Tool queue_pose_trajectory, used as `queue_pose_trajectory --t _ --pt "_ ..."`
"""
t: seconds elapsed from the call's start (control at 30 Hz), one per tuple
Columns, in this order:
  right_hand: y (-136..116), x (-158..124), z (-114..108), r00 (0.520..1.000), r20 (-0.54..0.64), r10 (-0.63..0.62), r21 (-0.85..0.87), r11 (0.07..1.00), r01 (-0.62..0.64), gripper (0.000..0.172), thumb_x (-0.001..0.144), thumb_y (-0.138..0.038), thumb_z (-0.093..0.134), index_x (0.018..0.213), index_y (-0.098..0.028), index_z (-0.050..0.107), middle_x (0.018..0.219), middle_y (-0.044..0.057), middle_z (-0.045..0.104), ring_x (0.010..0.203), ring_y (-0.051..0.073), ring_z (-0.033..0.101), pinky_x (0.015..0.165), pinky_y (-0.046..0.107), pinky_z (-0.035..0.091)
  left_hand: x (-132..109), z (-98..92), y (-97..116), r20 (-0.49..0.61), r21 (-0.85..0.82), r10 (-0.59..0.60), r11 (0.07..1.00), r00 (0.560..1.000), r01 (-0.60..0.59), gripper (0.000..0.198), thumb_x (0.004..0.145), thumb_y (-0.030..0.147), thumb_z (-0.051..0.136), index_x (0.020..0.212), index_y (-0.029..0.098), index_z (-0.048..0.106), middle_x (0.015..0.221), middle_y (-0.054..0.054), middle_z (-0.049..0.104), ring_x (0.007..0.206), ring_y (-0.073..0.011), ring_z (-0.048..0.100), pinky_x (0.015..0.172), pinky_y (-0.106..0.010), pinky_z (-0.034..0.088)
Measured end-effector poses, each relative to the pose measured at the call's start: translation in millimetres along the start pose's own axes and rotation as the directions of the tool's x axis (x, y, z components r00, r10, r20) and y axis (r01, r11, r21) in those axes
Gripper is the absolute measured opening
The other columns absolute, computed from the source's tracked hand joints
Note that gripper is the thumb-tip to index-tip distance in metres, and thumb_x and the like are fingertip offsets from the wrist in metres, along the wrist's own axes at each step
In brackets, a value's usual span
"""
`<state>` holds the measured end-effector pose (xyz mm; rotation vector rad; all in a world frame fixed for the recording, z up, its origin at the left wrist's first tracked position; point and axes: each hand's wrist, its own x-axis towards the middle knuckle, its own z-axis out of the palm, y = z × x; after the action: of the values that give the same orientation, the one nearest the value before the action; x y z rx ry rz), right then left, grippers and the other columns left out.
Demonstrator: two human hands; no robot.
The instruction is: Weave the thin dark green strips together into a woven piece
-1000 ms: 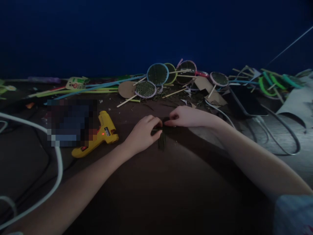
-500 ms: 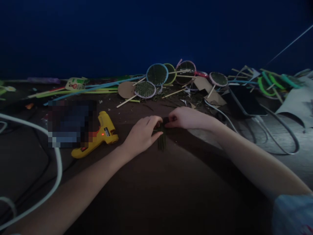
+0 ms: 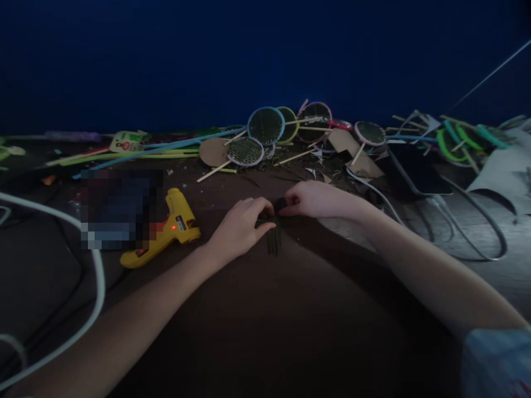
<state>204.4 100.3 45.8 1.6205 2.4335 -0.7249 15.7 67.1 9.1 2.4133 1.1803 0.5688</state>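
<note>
The scene is dim. My left hand and my right hand meet over the dark table, fingers curled. Both pinch a small bundle of dark green strips that lies flat on the table and sticks out toward me. The left fingers press on the strips from the left. From the right, the other hand's fingertips grip their far end. What the strips are made of I cannot make out.
A yellow glue gun with a red light lies left of my hands. Several small round woven fans on sticks pile up at the far edge. Long coloured sticks lie far left. A white cable curves left; dark cables loop right.
My hands have stayed together on the green strips, with only small finger shifts. The strips beneath my left hand look slightly more spread apart.
</note>
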Motion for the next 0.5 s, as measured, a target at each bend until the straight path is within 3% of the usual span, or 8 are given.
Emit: queue_pose_trajectory --t 0.13,0.37,0.5 --pt "2.3 1.3 0.1 1.000 -0.013 -0.011 0.016 1.000 0.011 0.034 0.075 -0.051 0.056 0.062 -0.019 0.056 0.057 -0.001 0.052 0.054 0.011 0.045 0.052 0.027 0.027 1.0 -1.8 0.7 0.017 0.003 -0.011 1.000 1.000 0.011 0.017 0.077 0.019 0.066 0.087 0.018 0.053 0.085 -0.001 0.061 0.081 -0.0170 0.057 0.071 -0.029 0.043" --pt "9.1 0.4 -11.9 0.994 0.086 -0.069 0.181 0.982 0.052 0.036 0.074 -0.051 0.058 0.062 -0.017 0.060 0.052 -0.002 0.047 0.050 0.009 0.039 0.050 0.025 0.025 2.3 -3.2 0.3 0.031 0.033 0.018 0.999 0.999 -0.020 0.011 0.077 0.020 0.065 0.083 0.019 0.055 0.083 0.000 0.063 0.082 -0.0178 0.058 0.072 -0.030 0.042" --pt "5.0 -2.7 -14.9 0.993 -0.007 -0.120 0.315 0.942 0.116 0.036 0.073 -0.050 0.059 0.063 -0.016 0.063 0.052 -0.003 0.047 0.052 0.008 0.037 0.052 0.024 0.025 3.5 -2.4 -0.3 0.031 0.005 -0.001 1.000 1.000 0.000 0.009 0.077 0.020 0.065 0.083 0.019 0.057 0.085 0.000 0.064 0.084 -0.0182 0.059 0.075 -0.030 0.042"
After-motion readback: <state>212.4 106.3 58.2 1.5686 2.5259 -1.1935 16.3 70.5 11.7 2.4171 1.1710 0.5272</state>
